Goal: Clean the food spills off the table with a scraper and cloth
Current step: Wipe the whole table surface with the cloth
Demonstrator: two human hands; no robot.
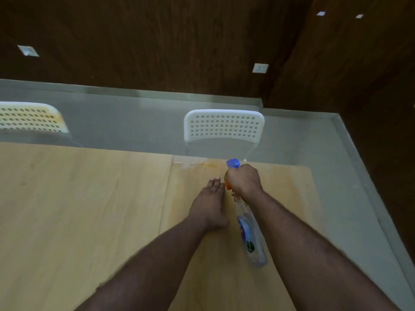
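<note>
My right hand (pixel 243 179) grips the neck of a clear spray bottle (pixel 251 234) with a blue nozzle and an orange trigger. The bottle is tilted, nozzle pointing toward the far table edge. An orange-yellow food stain (pixel 207 165) lies on the light wooden table (pixel 78 209) just beyond the nozzle, near the far edge. My left hand (pixel 210 205) rests flat on the table with straight fingers, right beside the bottle's trigger. No scraper or cloth is in view.
A white perforated chair (pixel 223 126) stands behind the table's far edge, close to the stain. A second white chair (pixel 31 118) is at far left. Grey floor surrounds the table, with dark wood-panelled walls behind. A seam (pixel 167 191) splits the tabletop.
</note>
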